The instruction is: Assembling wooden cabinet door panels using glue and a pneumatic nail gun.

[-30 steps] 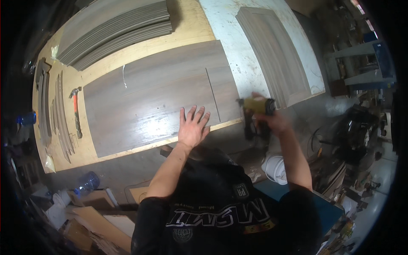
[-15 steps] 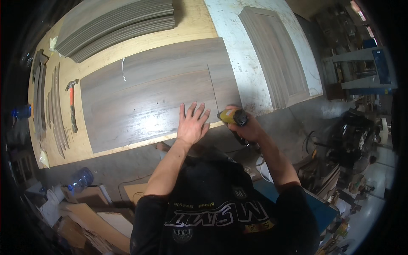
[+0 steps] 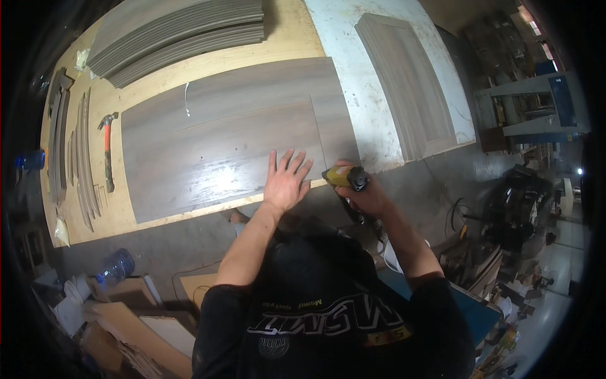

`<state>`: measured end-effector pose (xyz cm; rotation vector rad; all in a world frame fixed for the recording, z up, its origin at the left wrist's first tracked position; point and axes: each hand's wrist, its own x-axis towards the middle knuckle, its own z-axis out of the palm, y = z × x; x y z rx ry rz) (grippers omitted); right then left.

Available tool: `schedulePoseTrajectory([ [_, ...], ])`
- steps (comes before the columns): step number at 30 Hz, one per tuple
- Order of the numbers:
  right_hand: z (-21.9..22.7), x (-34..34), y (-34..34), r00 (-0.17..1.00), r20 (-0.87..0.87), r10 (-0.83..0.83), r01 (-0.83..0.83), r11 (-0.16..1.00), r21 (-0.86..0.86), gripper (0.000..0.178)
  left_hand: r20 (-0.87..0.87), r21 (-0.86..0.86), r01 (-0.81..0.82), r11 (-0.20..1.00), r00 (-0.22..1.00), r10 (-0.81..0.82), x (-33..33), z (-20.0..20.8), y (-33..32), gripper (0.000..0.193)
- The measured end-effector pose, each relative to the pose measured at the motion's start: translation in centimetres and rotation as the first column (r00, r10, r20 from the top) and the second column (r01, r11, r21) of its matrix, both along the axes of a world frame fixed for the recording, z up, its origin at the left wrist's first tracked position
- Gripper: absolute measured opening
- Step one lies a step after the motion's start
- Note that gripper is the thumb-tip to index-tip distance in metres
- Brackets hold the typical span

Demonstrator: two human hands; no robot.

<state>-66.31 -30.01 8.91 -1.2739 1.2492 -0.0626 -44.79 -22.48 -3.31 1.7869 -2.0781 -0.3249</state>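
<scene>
A grey-brown wood-grain panel [image 3: 183, 161] lies flat on the table, with thin seam lines near its right end. My left hand [image 3: 287, 184] rests on the panel's near edge, palm down and fingers spread. Just right of it, my right hand [image 3: 371, 197] is wrapped round a yellow and black handheld power tool [image 3: 344, 177]. The tool's tip points left and sits at the panel's near edge, close to the seam. Whether the tip touches the wood I cannot tell. My fingers and palm hide most of the handle.
A claw hammer [image 3: 108, 151] with an orange handle lies left of the panel, beside several thin wood strips [image 3: 83, 164]. Stacked boards [image 3: 183, 38] stand at the far side. More panels [image 3: 410, 88] lie on the right. A blue water bottle [image 3: 115, 266] is on the floor.
Very little differs. The view has shifted slightly; both hands keep nearly the same places, and the tool stays at the panel's near edge.
</scene>
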Motion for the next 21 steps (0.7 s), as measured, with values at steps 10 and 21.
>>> schedulePoseTrajectory([
  [10, -0.8, 0.8, 0.2, 0.993, -0.078, 0.085, -0.096, 0.984, -0.151, 0.061, -0.019, 0.007, -0.011, 1.0, 1.0, 0.011, -0.3, 0.0, -0.1, 0.056],
  [21, 0.3, -2.3, 2.3, 0.905, 0.362, -0.222, 0.205, 0.975, 0.084, 0.075, 0.047, -0.005, 0.009, 1.0, 0.999, -0.008, 3.1, -0.9, 2.4, 0.056],
])
